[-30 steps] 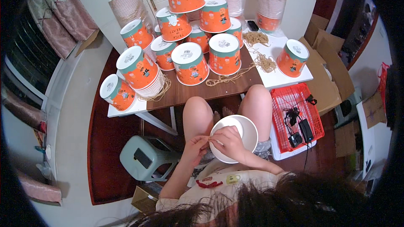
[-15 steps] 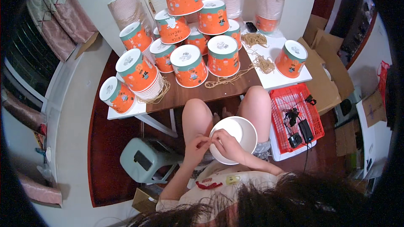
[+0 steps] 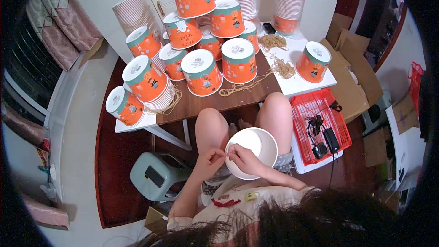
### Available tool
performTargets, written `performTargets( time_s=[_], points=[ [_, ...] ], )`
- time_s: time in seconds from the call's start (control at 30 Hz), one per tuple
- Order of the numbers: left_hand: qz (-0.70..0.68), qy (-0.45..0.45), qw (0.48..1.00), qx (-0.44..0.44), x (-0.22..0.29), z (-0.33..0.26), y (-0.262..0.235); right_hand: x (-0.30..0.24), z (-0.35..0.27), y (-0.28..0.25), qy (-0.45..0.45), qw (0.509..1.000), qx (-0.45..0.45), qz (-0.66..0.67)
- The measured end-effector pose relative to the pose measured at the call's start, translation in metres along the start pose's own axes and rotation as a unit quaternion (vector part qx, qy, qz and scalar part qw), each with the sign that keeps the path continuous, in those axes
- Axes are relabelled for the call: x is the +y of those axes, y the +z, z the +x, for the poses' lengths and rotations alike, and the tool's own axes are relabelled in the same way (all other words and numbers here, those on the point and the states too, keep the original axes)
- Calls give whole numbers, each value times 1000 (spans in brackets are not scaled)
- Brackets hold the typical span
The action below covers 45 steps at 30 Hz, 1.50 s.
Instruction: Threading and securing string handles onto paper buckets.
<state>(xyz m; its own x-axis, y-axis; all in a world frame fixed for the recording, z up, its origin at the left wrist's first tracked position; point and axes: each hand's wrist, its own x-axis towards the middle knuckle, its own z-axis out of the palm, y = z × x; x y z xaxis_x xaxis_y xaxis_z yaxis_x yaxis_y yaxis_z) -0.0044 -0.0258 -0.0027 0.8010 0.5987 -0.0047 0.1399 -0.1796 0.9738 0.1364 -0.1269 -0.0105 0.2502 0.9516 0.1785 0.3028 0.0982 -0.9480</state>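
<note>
A white-lined paper bucket (image 3: 265, 150) rests between my thighs, its mouth facing up. At the left part of its rim my left hand (image 3: 211, 162) pinches with thumb and forefinger, just outside the bucket. My right hand (image 3: 245, 159) reaches over the opening from the right, its fingertips closed and meeting those of the left at the rim. Whatever sits between the fingertips is too small to make out. Ahead on the wooden table (image 3: 201, 106) stand several upside-down orange-and-green buckets (image 3: 201, 78), some stacked in a pile.
Tan cord (image 3: 282, 69) lies in loose bundles among the buckets. Tall bucket stacks (image 3: 289, 0) in clear wrap stand at the back. To my right is a red basket (image 3: 299, 144) with black adapters; to my left, a grey-green stool (image 3: 141, 178) bearing a phone (image 3: 154, 176).
My head view has shifted slightly. Both hands stay together at the bucket's left rim, with the left-hand fingers slightly rearranged. The bucket stays in my lap.
</note>
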Motion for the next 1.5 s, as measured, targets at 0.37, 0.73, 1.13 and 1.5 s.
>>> performTargets(
  time_s=[0.37,0.73,1.13,1.5],
  points=[
    [-4,-9,999,42,-4,1,7,-1,-2,-1,16,1000,-7,10],
    [46,7,996,73,3,4,12,5,-6,-6,7,1000,-25,17],
    [105,73,987,94,-6,3,14,-3,-11,-8,-25,999,-42,-5],
    [155,145,975,59,-6,-22,-14,-16,-43,-2,216,939,-216,159]
  ],
)
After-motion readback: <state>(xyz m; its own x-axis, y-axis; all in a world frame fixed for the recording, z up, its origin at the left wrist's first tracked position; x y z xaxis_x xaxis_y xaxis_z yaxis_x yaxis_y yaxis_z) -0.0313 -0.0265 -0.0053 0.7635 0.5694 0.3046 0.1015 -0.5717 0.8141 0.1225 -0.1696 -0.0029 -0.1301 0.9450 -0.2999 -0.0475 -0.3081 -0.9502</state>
